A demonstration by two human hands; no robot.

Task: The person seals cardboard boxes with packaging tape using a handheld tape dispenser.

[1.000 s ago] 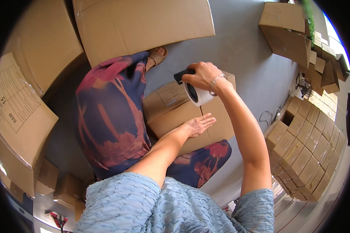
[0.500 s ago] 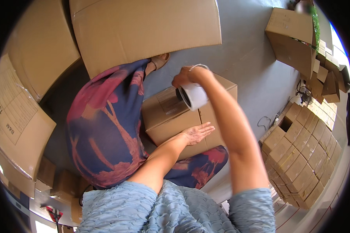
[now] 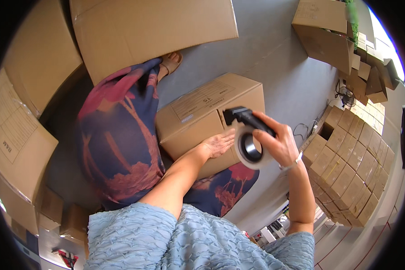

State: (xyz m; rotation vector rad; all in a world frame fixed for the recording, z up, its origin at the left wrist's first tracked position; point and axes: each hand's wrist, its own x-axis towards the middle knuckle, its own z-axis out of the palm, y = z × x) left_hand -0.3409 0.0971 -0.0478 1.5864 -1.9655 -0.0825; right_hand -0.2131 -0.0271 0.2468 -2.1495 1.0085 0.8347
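A brown cardboard box (image 3: 191,135) with printing on its side lies between my legs. My left hand (image 3: 219,143) rests flat on its near face, fingers stretched out next to the seam. My right hand (image 3: 279,139) grips the black handle of a tape dispenser (image 3: 256,122), which carries a large roll of tape (image 3: 242,148) on a black hub. The dispenser's black head meets the box at the seam, just beyond my left fingertips. Whether tape is stuck down there I cannot make out.
Large cartons (image 3: 153,27) stand ahead and along the left (image 3: 20,130). A stack of small boxes (image 3: 351,166) rises at the right, near a fan (image 3: 345,96) and cables. An open carton (image 3: 324,33) sits at the far right on the grey floor (image 3: 261,54).
My right hand has swung the tape dispenser from above the box's far side back toward me and to the right, bringing its head to the seam. My left hand stays flat on the box.
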